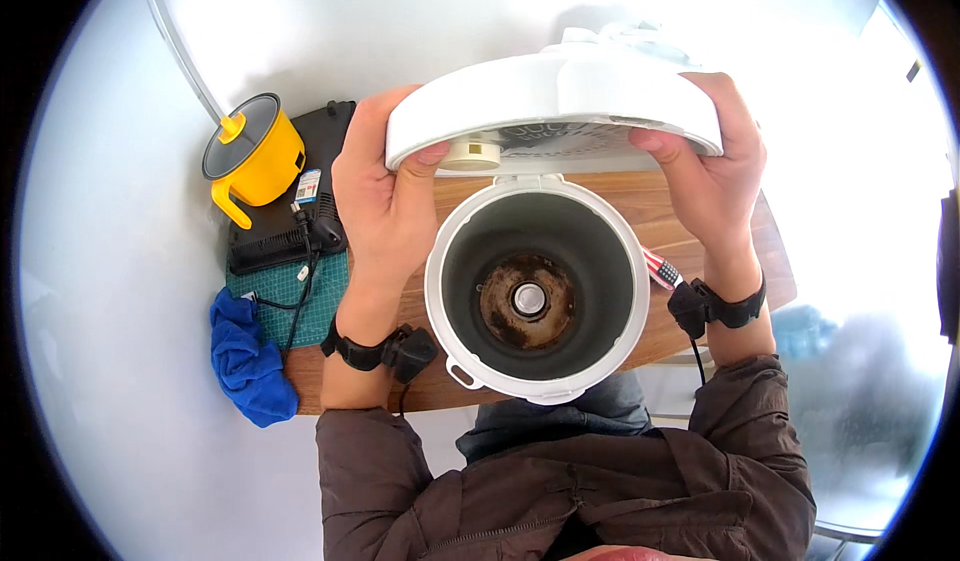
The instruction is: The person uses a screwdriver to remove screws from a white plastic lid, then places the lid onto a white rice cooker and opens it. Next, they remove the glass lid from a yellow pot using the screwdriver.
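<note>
A white cooker lid (555,96) is raised upright above the open white cooker body (438,291), linked at the hinge at the back. My left hand (385,186) grips the lid's left end and my right hand (710,171) grips its right end, thumbs against the underside, where a patterned metal plate and a small cream fitting show. The cooker's dark grey interior has no pot in it; its brown-stained heating plate (500,316) has a silver round piece in the centre. Black straps with small devices sit on both wrists.
A wooden table (660,351) carries the cooker. At left, a yellow pot (262,166) sits on a black appliance (255,251) with cords, over a green cutting mat (275,321). A crumpled blue cloth (240,361) hangs at the table's left edge. A red-striped object (661,270) lies beside the cooker.
</note>
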The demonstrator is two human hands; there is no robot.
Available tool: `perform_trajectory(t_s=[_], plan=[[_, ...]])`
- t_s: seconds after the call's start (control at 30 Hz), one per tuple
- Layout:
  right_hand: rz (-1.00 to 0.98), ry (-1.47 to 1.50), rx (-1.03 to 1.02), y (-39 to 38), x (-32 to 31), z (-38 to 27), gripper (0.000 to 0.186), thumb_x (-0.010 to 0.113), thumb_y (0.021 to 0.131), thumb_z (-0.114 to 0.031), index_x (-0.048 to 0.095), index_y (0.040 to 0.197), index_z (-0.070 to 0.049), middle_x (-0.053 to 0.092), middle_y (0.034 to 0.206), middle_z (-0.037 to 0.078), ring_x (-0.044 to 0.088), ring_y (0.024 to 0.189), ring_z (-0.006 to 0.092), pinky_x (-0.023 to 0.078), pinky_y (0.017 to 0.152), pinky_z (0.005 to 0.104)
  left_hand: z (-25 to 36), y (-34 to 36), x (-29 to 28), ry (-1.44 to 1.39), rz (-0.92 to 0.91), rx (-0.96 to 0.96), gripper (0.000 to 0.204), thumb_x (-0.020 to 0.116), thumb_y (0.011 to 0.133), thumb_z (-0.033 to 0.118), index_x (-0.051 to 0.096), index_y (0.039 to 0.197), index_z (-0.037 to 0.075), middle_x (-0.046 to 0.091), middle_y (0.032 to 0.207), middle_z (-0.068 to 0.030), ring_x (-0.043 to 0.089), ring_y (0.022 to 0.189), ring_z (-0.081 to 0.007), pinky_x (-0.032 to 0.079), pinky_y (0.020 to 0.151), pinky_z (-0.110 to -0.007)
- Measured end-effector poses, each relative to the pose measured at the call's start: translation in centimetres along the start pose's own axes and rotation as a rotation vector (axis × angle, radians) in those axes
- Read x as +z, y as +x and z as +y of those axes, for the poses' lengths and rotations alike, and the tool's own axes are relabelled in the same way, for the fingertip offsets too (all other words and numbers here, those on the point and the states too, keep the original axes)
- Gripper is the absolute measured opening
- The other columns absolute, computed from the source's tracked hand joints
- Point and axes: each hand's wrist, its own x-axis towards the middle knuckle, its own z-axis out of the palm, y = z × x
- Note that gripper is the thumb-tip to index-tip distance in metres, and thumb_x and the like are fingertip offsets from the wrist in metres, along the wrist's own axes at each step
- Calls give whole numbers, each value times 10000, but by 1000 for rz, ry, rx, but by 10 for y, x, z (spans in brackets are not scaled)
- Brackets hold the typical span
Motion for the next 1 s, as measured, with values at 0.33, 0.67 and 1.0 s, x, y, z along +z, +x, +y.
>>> perform_trajectory(t_s=[0.33,0.67,1.0], plan=[[-102,46,-112,-10,-13,6,638,819,756,-504,668,1166,-40,724,1054,81,712,951,174,551,820,289,5,1,-16,22,-211,67,393,622,1003,233,582,1311,-9,693,1160,-139,660,1049,-197,511,920,-307],[-340,269,-216,-74,-16,-6,1018,449,776,-877,609,1235,18,657,1212,234,672,1124,370,508,1028,447,12,-49,-46,-8,-535,84,713,505,995,577,442,1481,58,496,1490,-242,491,1379,-372,375,1143,-433],[-345,45,-227,-135,0,-20,708,647,766,-669,682,1244,-148,579,1419,170,461,1402,432,297,1165,615,23,-117,-55,248,-502,-39,958,318,925,830,296,1593,144,210,1657,-257,261,1521,-425,279,1209,-492]])
